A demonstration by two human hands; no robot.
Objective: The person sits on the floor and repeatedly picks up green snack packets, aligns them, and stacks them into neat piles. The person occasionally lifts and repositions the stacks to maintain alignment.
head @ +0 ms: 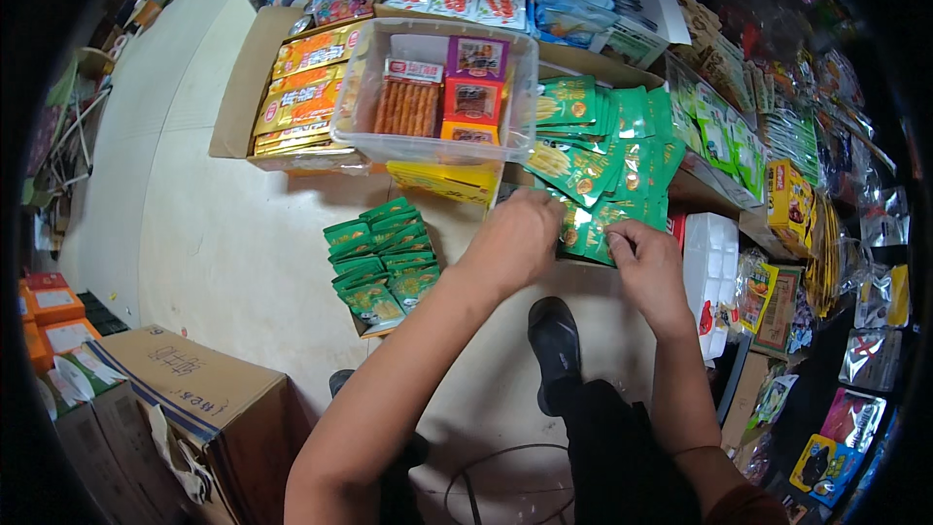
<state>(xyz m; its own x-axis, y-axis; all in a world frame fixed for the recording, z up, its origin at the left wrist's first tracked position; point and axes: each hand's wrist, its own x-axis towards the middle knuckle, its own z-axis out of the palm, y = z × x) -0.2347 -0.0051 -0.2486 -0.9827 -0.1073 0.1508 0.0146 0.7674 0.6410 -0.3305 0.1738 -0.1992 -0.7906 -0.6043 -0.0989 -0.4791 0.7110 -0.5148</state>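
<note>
Green snack packets (576, 160) lie in overlapping layers in a carton right of centre. My left hand (528, 226) is at the left edge of these packets, its fingers bent and partly hidden; whether it grips one cannot be told. At the front right corner, my right hand (641, 251) has thumb and forefinger pinched on the edge of a green packet (609, 222). More green packets (383, 255) stand in rows in a small tray on the floor, left of my left forearm. A clear plastic bin (437, 153) holding snack sticks (408, 106) and small boxes (474, 98) sits behind my left hand.
Gold packets (306, 87) fill an open carton at the back left. A yellow packet (444, 181) lies under the bin's front. A large cardboard box (197, 379) stands at lower left. Packed snacks crowd the right side, beside a white tray (711, 284). A cable (470, 481) loops across the floor.
</note>
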